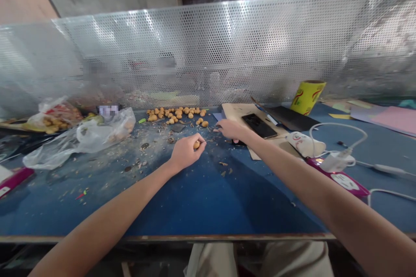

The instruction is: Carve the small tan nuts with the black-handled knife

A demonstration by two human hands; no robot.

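Left hand [186,152]: palm down, wrist turned in, fingers curled closed.
Held in left hand: one small tan nut [196,144], gripped against the fingertips and partly showing past them.
Right hand [233,130]: palm down at the end of an outstretched arm, fingers open and loosely together, pointing left, holding nothing.
Nut pile [175,114]: loose nuts spread on a blue table [195,203], a little beyond both hands and nearer the left one.
Left of the nut pile: a clear plastic bag [82,136], with more nuts in a second bag [55,117] behind it.
In front of the nut pile: crumbs and shell bits [143,160] scattered around the left hand.
Right of the nut pile: a black phone [259,125] lying on cardboard [235,111], just beside the right hand.
Behind the nut pile: a perforated metal screen [208,52].
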